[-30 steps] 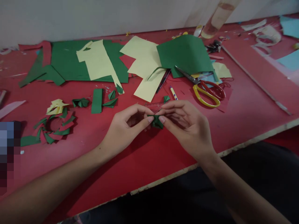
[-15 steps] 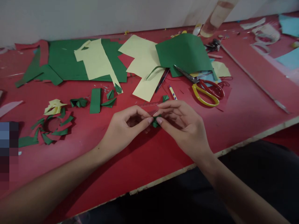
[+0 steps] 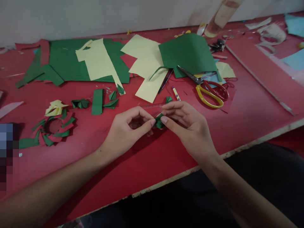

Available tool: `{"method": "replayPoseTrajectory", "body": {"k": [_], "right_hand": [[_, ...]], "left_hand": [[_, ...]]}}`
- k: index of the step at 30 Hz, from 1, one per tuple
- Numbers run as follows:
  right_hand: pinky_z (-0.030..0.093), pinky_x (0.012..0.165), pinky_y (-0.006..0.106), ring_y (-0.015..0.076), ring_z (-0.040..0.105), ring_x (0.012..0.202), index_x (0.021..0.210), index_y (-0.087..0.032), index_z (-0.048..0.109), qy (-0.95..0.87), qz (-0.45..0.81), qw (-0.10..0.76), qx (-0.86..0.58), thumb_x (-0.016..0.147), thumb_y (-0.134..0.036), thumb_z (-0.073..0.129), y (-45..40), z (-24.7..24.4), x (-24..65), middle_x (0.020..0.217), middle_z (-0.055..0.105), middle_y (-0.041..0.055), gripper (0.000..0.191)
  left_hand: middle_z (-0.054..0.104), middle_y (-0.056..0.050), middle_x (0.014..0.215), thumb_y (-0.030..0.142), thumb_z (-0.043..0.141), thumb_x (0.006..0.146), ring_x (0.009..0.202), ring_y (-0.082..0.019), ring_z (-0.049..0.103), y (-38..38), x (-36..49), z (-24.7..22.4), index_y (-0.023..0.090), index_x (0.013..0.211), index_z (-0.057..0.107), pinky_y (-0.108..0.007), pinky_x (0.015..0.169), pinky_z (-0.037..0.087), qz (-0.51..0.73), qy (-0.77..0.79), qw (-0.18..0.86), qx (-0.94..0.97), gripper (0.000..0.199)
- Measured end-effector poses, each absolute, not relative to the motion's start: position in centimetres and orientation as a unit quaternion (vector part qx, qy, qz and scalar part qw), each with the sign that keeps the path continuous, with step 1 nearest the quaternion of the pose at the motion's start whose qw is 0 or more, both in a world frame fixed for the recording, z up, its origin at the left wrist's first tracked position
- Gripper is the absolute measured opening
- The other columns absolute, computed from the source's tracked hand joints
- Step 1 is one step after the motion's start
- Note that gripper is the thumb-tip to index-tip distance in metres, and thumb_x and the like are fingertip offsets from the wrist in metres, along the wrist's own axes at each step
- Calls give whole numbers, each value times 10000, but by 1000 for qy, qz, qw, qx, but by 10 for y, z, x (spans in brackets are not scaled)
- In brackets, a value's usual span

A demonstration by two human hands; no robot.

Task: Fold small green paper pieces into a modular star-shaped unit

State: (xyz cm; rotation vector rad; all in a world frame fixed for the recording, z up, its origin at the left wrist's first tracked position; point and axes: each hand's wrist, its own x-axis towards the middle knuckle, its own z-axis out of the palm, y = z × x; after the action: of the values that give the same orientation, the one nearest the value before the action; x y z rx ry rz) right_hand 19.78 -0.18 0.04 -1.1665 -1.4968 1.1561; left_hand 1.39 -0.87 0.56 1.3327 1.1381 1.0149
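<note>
A small folded piece of green paper (image 3: 159, 122) is pinched between my two hands, just above the red table. My left hand (image 3: 133, 125) grips its left side between thumb and forefinger. On the other side, my right hand (image 3: 187, 128) pinches it the same way, with the other fingers curled behind. Fingers cover much of the fold. A clear ruler (image 3: 153, 106) lies just behind the fingertips, with another small green fold (image 3: 168, 99) beside it. To the left rests a ring of red and green folded paper (image 3: 54, 129).
Scissors (image 3: 209, 95) with red and yellow handles lie to the right. Green sheets (image 3: 71, 61) and cream paper (image 3: 148, 63) spread along the back. A bottle (image 3: 222, 19) stands by the wall. The table's front edge (image 3: 166, 185) runs close below my hands.
My fingertips have drawn slightly apart, and more of the green paper shows between them. Both hands keep their pinch. The other things stay where they were.
</note>
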Motion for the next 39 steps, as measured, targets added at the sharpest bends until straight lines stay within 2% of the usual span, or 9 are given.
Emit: {"method": "replayPoseTrajectory", "body": {"k": [4,9,16,23,27,31,36,39], "right_hand": [[636,814,258,145,746,902,966,-234,743,-594,502,437,-452,857,-148,743,0,0,198,944,776,-4,139],[635,769,272,159,745,835,882,-219,756,-590,513,433,-448,837,-190,777,1,0,199,863,773,1,57],[634,788,293,176,744,869,918,-220,761,-603,510,429,-438,863,-208,756,2,4,205,903,774,21,56],[631,763,290,175,742,832,867,-221,751,-604,510,417,-449,862,-263,771,3,5,205,853,770,16,47],[624,772,281,172,742,853,897,-213,750,-611,505,415,-447,859,-240,772,2,4,204,879,769,17,52],[618,818,284,170,735,902,933,-213,738,-610,525,408,-431,854,-202,771,2,3,203,924,760,13,87],[568,980,291,165,706,1062,1016,-232,703,-573,580,395,-424,836,-186,792,2,1,203,1055,745,7,205],[561,978,263,146,692,1082,1024,-243,687,-563,594,398,-415,836,-142,776,1,1,202,1075,736,-5,231]], "left_hand": [[690,-1,689,199,703,879,609,-122,685,-9,13,4,173,796,652,-219,609,579,421,466,536,564,101],[684,-1,689,173,690,873,596,-119,684,-10,12,3,171,800,653,-213,591,574,423,467,529,568,82],[693,6,710,161,673,892,606,-114,690,-11,12,5,173,888,686,-214,608,591,443,452,519,575,18],[764,7,850,174,670,897,698,-129,722,-16,13,3,224,925,711,-236,698,597,433,475,413,646,70],[773,10,838,197,680,895,737,-147,735,-16,13,1,230,904,710,-241,712,595,414,489,387,664,46],[765,10,831,187,666,907,743,-133,729,-15,12,-1,213,899,696,-207,697,575,410,491,354,682,40],[765,5,865,129,667,904,772,-128,718,-15,11,-4,201,915,692,-209,746,562,430,452,207,753,77],[753,-2,869,113,669,899,791,-123,704,-14,11,-3,192,914,687,-206,755,561,445,442,206,751,83]]}}
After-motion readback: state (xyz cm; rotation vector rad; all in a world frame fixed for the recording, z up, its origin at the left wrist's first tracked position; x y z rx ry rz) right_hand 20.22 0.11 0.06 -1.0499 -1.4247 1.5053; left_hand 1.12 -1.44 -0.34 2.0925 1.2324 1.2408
